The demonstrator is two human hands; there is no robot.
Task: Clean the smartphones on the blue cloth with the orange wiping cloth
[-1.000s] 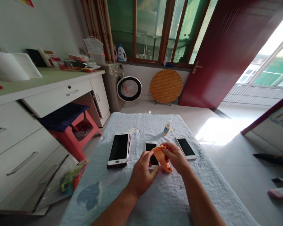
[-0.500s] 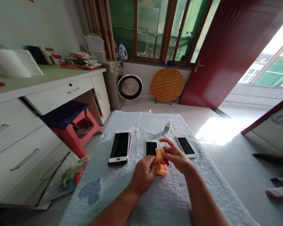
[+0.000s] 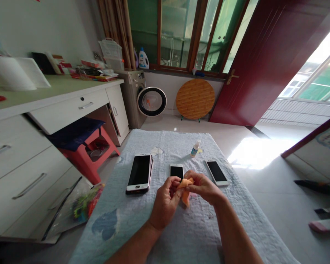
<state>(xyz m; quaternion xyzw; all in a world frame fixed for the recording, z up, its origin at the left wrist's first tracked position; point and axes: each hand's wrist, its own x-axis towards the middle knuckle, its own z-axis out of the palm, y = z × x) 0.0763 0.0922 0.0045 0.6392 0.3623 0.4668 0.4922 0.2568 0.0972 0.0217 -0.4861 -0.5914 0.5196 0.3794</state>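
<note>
Table cover [image 3: 187, 234]: three phones lie on it in a row.
Big phone [image 3: 139, 172]: left end of the row.
Small phone [image 3: 176, 171]: middle, just behind the hands.
Third phone [image 3: 216, 171]: right end.
Bottle [image 3: 194, 149]: behind the row, between the small phone and the third phone.
Rag [image 3: 186, 185]: pinched between the left hand [image 3: 165, 203] and the right hand [image 3: 202, 187], in front of the small phone.
Stool [image 3: 82, 146]: on the floor to the left, under the desk [image 3: 57, 99].
</note>
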